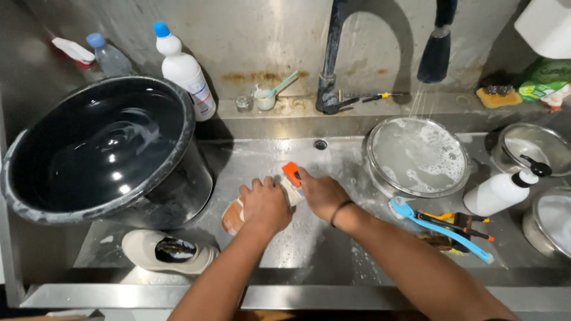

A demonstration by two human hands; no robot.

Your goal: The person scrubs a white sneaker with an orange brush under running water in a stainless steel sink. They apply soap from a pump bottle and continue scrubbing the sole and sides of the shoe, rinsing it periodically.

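My left hand (265, 205) presses down on a shoe with a brown sole (231, 217) lying in the steel sink (333, 261). My right hand (321, 194) grips a brush with an orange handle (291, 173) and holds it against the shoe, right beside the left hand. A second, whitish shoe (168, 252) lies sole down at the front left of the sink, apart from both hands.
A big black tub of water (101, 148) fills the left side. A soapy steel basin (417, 157) sits under the running tap (437, 53). White bottles (185, 70), a blue brush (440, 229) and steel bowls (529, 145) lie around.
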